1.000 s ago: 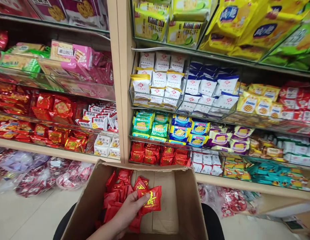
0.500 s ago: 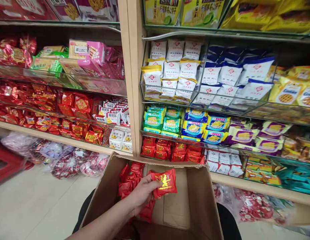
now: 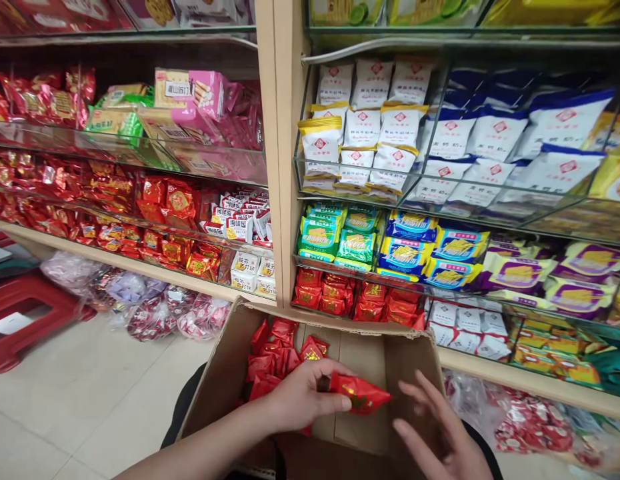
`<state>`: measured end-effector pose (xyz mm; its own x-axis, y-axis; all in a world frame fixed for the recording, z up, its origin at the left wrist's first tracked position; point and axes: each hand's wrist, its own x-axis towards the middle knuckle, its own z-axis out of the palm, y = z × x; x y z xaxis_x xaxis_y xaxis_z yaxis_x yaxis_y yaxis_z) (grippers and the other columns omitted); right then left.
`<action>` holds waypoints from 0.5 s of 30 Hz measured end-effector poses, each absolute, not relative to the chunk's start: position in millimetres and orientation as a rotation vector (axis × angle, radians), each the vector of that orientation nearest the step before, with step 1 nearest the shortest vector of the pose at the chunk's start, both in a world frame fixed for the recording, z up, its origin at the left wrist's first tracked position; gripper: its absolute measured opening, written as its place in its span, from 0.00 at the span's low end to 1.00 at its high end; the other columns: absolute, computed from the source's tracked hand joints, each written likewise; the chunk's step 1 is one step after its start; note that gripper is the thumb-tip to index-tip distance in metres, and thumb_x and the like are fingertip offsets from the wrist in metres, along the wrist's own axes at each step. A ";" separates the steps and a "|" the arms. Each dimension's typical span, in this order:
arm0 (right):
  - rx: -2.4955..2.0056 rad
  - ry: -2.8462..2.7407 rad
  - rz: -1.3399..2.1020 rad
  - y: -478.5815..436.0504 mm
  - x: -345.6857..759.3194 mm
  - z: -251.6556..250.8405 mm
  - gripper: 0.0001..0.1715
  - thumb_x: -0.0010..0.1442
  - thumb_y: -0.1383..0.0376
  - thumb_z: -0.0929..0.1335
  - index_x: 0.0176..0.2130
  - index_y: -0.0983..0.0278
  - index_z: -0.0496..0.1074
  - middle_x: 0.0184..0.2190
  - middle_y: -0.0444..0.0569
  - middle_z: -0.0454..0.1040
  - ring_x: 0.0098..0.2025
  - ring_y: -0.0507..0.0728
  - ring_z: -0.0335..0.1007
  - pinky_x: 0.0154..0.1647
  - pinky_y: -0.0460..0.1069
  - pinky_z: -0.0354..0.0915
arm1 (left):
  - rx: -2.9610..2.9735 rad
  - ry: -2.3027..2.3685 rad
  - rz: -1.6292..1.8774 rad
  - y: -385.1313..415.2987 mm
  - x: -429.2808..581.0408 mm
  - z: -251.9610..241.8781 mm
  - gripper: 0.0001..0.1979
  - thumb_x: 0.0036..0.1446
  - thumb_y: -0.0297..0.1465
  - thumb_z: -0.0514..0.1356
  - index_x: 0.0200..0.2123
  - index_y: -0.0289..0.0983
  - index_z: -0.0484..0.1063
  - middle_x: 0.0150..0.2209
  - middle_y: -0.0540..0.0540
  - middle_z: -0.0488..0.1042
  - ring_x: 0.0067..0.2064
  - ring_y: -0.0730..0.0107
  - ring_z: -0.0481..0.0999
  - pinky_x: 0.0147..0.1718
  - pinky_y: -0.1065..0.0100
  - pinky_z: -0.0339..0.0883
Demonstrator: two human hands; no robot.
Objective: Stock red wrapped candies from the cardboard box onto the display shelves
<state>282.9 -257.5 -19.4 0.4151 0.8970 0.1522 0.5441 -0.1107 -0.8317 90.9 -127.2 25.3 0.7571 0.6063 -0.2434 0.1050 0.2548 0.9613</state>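
Between the thumb and fingers of my left hand (image 3: 310, 397) is a red snack packet (image 3: 360, 393), tilted with one corner pointing right. My right hand (image 3: 435, 427) is just to the right of it, fingers spread and holding nothing, apart from the packet. Both hands are over an open cardboard box (image 3: 415, 350). Along the box's left side lies a pile of similar red packets (image 3: 275, 357) with gold print. My left hand and forearm hide part of the box's inside.
Shelves behind glass fronts hold white packets (image 3: 363, 127), green packets (image 3: 323, 233), blue-and-yellow packets (image 3: 405, 250) and small red packets (image 3: 323, 293). Plastic bags of snacks (image 3: 155, 317) lie on the floor under the left shelf. A red stool (image 3: 35, 320) stands at the far left.
My right hand has come into view at the lower right. The packet in my left hand has moved right and turned, its face now tilted away. The whole view has shifted slightly left.
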 end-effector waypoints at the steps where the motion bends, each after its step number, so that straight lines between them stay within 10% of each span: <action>1: -1.734 -1.389 0.559 -241.9 276.5 -4.3 0.36 0.50 0.55 0.67 0.56 0.60 0.54 0.46 0.52 0.70 0.43 0.59 0.68 0.41 0.50 0.67 | 1.338 0.657 0.388 -127.9 90.5 28.1 0.18 0.42 0.33 0.64 0.39 0.36 0.70 0.31 0.49 0.73 0.34 0.71 0.69 0.35 0.72 0.61; 5: -1.515 -1.783 0.445 -190.1 269.3 39.5 0.16 0.55 0.60 0.64 0.44 0.60 0.69 0.32 0.48 0.73 0.32 0.54 0.69 0.33 0.46 0.66 | 1.582 0.667 0.602 -113.2 76.7 46.0 0.18 0.50 0.33 0.58 0.45 0.37 0.66 0.40 0.45 0.72 0.40 0.67 0.70 0.40 0.68 0.63; 9: -1.701 -1.796 -0.001 -137.6 286.5 48.8 0.17 0.55 0.59 0.63 0.42 0.64 0.68 0.34 0.51 0.73 0.35 0.58 0.68 0.37 0.50 0.63 | 2.172 0.915 0.888 -59.8 39.5 54.8 0.15 0.54 0.31 0.53 0.46 0.38 0.65 0.44 0.44 0.69 0.46 0.66 0.68 0.46 0.64 0.60; 15: -2.027 -1.891 0.265 -51.5 282.2 23.5 0.14 0.55 0.67 0.63 0.43 0.66 0.65 0.35 0.53 0.73 0.38 0.58 0.69 0.39 0.49 0.61 | 2.567 1.264 0.776 7.9 -2.1 26.4 0.12 0.55 0.30 0.49 0.39 0.35 0.69 0.38 0.44 0.73 0.41 0.65 0.70 0.41 0.65 0.62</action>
